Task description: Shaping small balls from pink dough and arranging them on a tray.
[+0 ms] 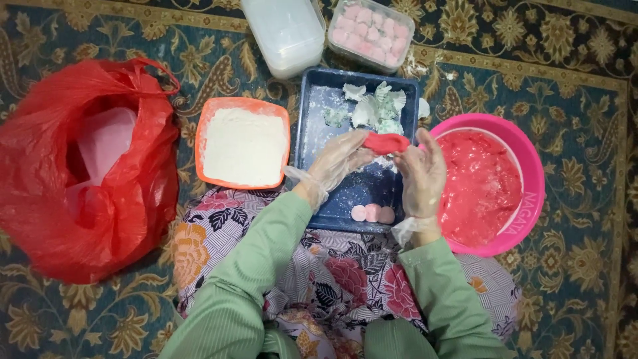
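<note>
A flattened piece of red dough [387, 142] is stretched between both my hands above a floured blue tray [312, 126]. My left hand [340, 159], in a clear plastic glove, grips its left end. My right hand [421, 174], also gloved, pinches its right end. On the tray's near edge lie three small pink balls [373, 213]. Several pale green and white pieces [373, 106] sit at the tray's far end. A pink bowl [525, 199] of red dough stands just right of my right hand.
An orange tub of white flour [244, 145] sits left of the tray. A red plastic bag [80, 166] lies far left. Two clear containers stand at the top, one whitish [284, 30], one holding pink balls [371, 32]. Patterned carpet surrounds everything.
</note>
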